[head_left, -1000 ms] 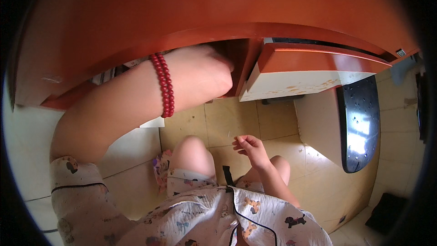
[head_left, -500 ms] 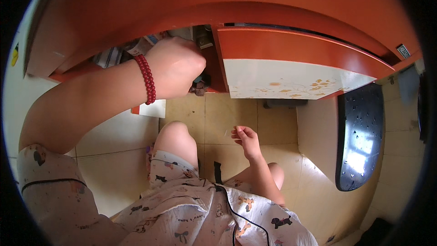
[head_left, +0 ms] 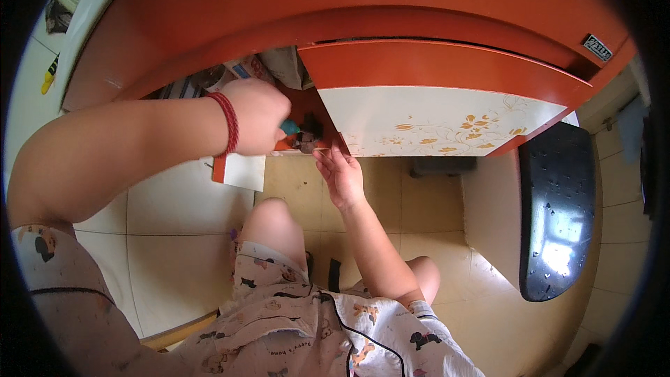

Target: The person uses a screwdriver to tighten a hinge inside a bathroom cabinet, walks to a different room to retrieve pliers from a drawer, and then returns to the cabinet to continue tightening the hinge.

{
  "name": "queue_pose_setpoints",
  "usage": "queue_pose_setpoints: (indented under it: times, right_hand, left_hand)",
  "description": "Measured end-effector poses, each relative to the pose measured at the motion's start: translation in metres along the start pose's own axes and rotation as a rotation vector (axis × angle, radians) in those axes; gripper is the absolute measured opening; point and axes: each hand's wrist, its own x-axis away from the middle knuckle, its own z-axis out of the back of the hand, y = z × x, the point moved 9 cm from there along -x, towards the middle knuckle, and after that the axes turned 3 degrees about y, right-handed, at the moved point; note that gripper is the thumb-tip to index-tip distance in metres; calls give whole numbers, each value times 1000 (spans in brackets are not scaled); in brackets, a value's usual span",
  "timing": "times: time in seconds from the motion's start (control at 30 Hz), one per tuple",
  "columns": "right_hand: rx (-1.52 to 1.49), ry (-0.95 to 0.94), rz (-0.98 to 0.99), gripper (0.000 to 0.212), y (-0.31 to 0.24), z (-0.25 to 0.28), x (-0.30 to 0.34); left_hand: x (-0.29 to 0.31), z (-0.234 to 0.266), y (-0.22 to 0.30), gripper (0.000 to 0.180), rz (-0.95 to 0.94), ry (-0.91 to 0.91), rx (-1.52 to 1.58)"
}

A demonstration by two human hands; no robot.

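Note:
My left hand (head_left: 259, 117), a dark red bead bracelet on its wrist, is curled closed at the opening of an orange-red cabinet (head_left: 209, 14). A teal piece (head_left: 289, 127) sticks out beside its fingers; the rest of it is hidden in the fist. Just right of that sits a small dark brown object (head_left: 305, 142) at the cabinet's lower edge, its kind unclear. My right hand (head_left: 342, 178) reaches up from below, palm up, fingertips bent together close to the brown object. Something thin and pale seems to be at those fingertips, too small to name.
A white door panel (head_left: 440, 119) with golden flowers covers the cabinet's right part. Packages (head_left: 244, 66) and a pale bag (head_left: 283, 66) stand inside the opening. A white panel with a red edge (head_left: 244, 171) juts out below. A wet black glossy top (head_left: 558, 216) stands at right.
My right hand has risen from above my knee to the cabinet's lower edge, beside the brown object. My left hand has shifted slightly left and down, and the view has turned a little.

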Motion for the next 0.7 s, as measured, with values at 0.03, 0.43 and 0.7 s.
queue_pose_setpoints:
  times: [0.03,0.43,0.7]
  right_hand:
    - [38,91,10,20,3,7,-2]
    - [155,181,225,21,2,2,0]
    - [174,190,256,22,-3,0,1]
  left_hand:
    - [-1,3,16,13,-106,-10,-116]
    - [3,-12,-8,18,-54,71,22]
    - [13,-47,-46,30,688,-284,747]
